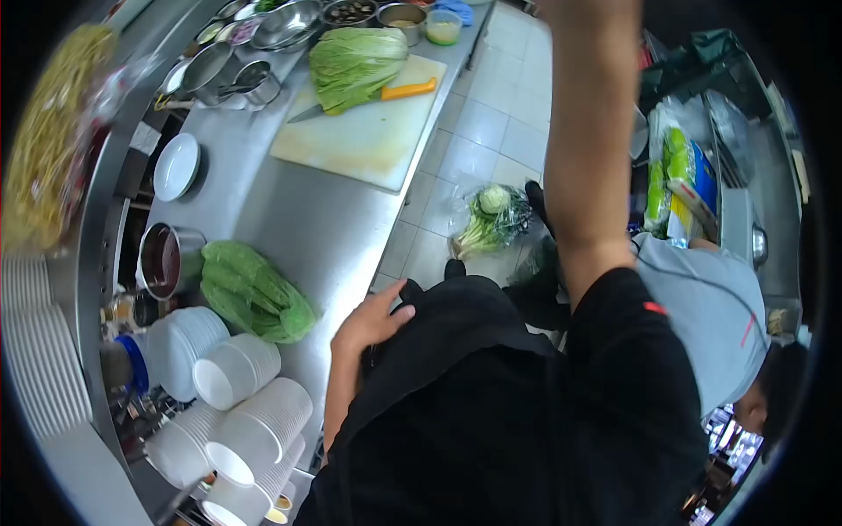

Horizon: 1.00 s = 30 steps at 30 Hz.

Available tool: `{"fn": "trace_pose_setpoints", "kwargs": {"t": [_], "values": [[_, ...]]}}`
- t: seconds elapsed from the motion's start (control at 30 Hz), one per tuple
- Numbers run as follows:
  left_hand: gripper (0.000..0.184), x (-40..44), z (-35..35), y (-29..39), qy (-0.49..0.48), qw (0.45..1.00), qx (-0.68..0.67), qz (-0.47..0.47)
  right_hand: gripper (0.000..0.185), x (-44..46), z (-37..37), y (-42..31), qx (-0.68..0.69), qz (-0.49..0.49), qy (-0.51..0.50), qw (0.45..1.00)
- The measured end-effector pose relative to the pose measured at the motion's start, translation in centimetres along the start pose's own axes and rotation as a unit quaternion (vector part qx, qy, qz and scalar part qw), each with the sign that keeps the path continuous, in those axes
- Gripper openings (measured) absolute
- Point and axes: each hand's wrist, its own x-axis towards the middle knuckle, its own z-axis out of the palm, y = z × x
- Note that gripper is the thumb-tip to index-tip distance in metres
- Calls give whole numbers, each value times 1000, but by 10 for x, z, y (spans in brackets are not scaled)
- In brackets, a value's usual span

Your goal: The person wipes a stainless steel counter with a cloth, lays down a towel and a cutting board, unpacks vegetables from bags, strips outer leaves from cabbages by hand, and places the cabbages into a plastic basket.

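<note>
My left hand [375, 317] hangs at the counter's front edge beside my dark apron, fingers and thumb apart, holding nothing. My right arm [592, 158] is raised up past the top of the view, so that hand is out of sight. On the steel counter [324, 210] lies a white cutting board [351, 149] with a large napa cabbage [355, 66] on it. A knife with an orange handle [409, 89] rests against the cabbage. Nearest to my left hand on the counter is a green mesh-like bag [254, 289]; its contents are unclear.
A plastic bag of green vegetables [495, 215] lies on the tiled floor by my feet. Stacked white tubs [259, 430], a steel pot [168, 260] and a white bowl [177, 167] line the left. Another person in a grey shirt [710, 298] is close on my right.
</note>
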Motion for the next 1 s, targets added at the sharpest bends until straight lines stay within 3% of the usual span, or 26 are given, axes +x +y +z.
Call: {"fn": "trace_pose_setpoints", "kwargs": {"t": [0.07, 0.13, 0.17, 0.2, 0.23, 0.27, 0.3, 0.37, 0.4, 0.43, 0.5, 0.6, 0.67, 0.77, 0.8, 1.0], "values": [[63, 1, 8, -3, -28, 996, 77, -31, 29, -70, -54, 88, 19, 146, 155, 977], [64, 9, 0, -3, -51, 996, 60, -38, 29, -184, -105, 196, -54, 331, 342, 878], [64, 13, -4, -4, -66, 996, 40, -46, 25, -262, -128, 246, -229, 446, 350, 791], [64, 20, -10, -5, -59, 995, 61, -46, 21, -342, -139, 281, -340, 526, 290, 723], [64, 27, -17, -7, -52, 994, 81, -44, 23, -420, -133, 309, -226, 550, 421, 685], [64, 32, -27, 0, -40, 995, 79, -46, 21, -489, -133, 317, -193, 656, 292, 668], [65, 36, -39, 13, -29, 995, 78, -47, 17, -537, -115, 311, 47, 653, 442, 613], [65, 48, -54, 36, -25, 996, 37, -72, 11, -564, -66, 277, -85, 746, 422, 509], [65, 60, -46, 2, 25, 994, 105, -7, 11, -580, -54, 272, -113, 780, 359, 500], [65, 67, -48, 6, 0, 994, 111, 0, 13, -596, -45, 265, -139, 810, 296, 487], [64, 85, -47, 19, -16, 988, 148, -45, 17, -616, -37, 258, -124, 815, 250, 508], [62, 105, -32, 37, -46, 985, 159, -41, 20, -621, -40, 261, -104, 800, 279, 521], [63, 119, -22, 45, -70, 985, 153, -34, 24, -634, -52, 279, -161, 763, 252, 573], [63, 142, -3, 55, -100, 986, 128, -46, 29, -640, -72, 297, -187, 712, 293, 610], [63, 150, 1, 65, -116, 981, 132, -79, 31, -624, -81, 290, -169, 728, 301, 593], [64, 207, 29, 82, -147, 976, 153, -49, 35, -622, -123, 292, -237, 724, 274, 588]]}}
